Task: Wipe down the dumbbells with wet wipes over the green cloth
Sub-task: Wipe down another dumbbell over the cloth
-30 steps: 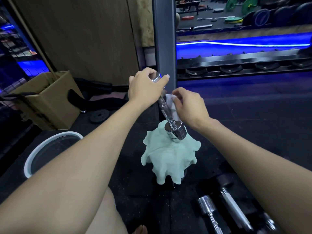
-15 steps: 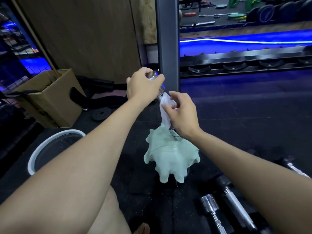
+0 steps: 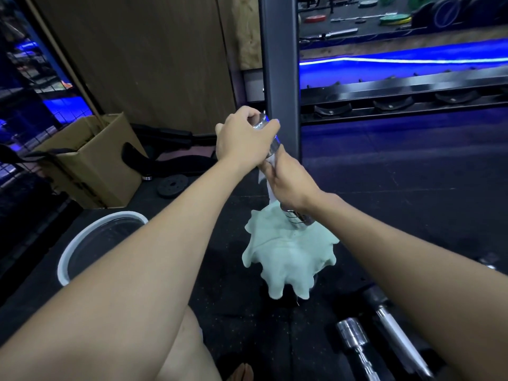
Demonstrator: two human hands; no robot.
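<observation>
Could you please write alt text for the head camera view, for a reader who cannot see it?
A left hand holds a chrome dumbbell upright on a green cloth while the right hand wraps a white wipe around its handle.

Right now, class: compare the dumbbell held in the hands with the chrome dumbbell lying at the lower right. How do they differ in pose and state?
The held dumbbell stands tilted, its lower end on the green cloth; the lying dumbbell rests flat on the dark floor. The left hand grips the held one's top end while the right hand wraps a wet wipe round its handle; nothing touches the lying one. Both are shiny chrome.
</observation>
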